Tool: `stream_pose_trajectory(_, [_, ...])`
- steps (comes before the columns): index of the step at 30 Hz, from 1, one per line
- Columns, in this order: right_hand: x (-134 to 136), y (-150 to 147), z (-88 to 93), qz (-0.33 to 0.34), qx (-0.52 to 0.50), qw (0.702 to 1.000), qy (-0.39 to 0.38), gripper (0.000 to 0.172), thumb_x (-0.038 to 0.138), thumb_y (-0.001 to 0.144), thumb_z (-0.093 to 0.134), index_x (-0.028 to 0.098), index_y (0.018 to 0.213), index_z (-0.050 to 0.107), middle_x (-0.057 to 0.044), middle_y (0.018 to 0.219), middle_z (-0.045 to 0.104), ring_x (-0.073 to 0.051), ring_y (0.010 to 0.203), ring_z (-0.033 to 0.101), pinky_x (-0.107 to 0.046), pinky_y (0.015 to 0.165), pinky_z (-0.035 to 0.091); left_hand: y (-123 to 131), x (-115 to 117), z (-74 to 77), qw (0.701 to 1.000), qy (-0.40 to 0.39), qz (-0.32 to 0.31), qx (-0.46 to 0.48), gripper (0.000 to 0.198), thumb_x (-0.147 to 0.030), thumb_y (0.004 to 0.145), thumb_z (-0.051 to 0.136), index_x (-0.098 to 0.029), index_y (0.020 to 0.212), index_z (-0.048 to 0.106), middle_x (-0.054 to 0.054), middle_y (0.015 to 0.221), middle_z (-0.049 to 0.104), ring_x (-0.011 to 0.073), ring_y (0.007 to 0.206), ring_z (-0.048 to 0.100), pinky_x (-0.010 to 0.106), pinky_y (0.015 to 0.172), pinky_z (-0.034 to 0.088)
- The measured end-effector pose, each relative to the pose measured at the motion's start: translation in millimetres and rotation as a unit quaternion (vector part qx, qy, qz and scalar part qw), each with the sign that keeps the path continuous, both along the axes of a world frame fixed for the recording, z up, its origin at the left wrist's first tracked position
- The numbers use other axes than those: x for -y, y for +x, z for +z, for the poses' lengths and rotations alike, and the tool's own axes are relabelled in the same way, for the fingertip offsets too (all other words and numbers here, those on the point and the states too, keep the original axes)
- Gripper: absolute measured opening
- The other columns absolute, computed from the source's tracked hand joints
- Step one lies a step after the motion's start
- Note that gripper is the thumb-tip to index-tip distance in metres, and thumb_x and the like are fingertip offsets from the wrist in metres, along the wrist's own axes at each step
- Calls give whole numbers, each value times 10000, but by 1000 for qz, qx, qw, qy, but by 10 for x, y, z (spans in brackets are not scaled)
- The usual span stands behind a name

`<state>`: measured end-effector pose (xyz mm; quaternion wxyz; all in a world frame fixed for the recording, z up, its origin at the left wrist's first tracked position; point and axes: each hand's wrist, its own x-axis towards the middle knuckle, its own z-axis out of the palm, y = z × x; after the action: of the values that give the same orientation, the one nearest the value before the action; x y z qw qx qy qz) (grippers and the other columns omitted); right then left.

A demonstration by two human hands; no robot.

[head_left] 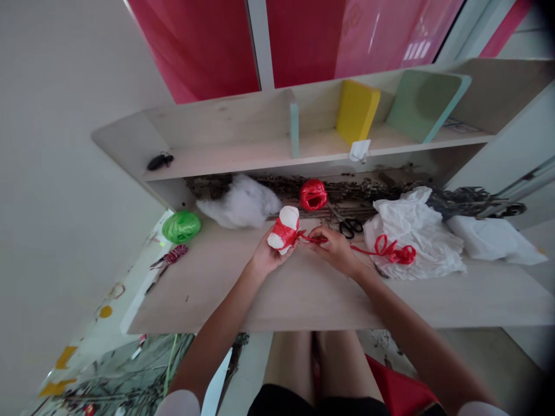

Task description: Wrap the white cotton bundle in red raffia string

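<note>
My left hand [265,255] is closed around a small white stuffed bundle [286,222] that has red plastic string wound round its middle. My right hand [333,247] pinches the red string [392,252] just to the right of the bundle. The loose end of the string trails right and lies in loops on a crumpled white plastic sheet [416,234]. Both hands hover just above the wooden table [303,294].
A red string ball [313,195], scissors [349,226], white stuffing [243,203] and dried twigs [459,199] lie at the back. A green string ball [181,226] sits at the left. The shelf above holds a yellow block [356,111] and a green board [422,104].
</note>
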<state>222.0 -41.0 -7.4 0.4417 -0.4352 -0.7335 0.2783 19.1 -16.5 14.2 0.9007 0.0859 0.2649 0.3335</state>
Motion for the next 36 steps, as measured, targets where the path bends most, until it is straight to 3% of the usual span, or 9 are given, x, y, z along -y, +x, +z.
stream_pose_trajectory(5, [-15,24,-47,-27,15,999,33,182,391,851,626,210,840,632,-59,831,687,-182,726,636,-299,672,501,-17,-2,-15,1000,-3,1,10,558,-347,930,338,-114,1438,340,132,982,715,172,750,706,234,607,561])
stream_pose_trajectory(12, [-6,56,-59,-49,102,987,116,193,382,909,563,201,929,629,-74,878,697,-172,703,645,-280,657,505,-36,-7,12,999,-19,36,33,548,-325,942,311,-109,1446,326,117,881,717,169,719,709,214,587,565])
stream_pose_trajectory(17, [-4,87,-71,-69,138,975,162,183,315,945,511,197,877,634,-65,807,690,-175,708,645,-275,663,484,-63,-21,30,997,-31,60,25,526,-357,958,285,-115,1415,384,103,816,712,164,700,713,202,566,565])
stream_pose_trajectory(26, [-16,99,-92,-89,166,965,184,357,394,983,437,184,781,643,-47,675,684,-154,610,616,-262,639,434,-76,-24,24,997,-34,73,11,527,-358,934,361,-147,1416,393,96,828,719,152,702,706,196,571,556])
stream_pose_trajectory(31, [-20,98,-77,-106,183,968,134,504,430,999,356,191,645,622,-61,626,674,-159,598,614,-271,657,420,-57,-12,60,996,-26,81,-16,515,-386,936,360,-117,1366,446,102,814,716,147,687,700,185,557,546])
stream_pose_trajectory(36, [10,74,-17,-121,126,985,-2,567,536,972,331,210,541,504,-36,477,603,-142,459,570,-252,533,401,23,37,129,994,19,85,-59,511,-425,933,396,-120,1332,486,105,868,724,160,681,690,222,565,553])
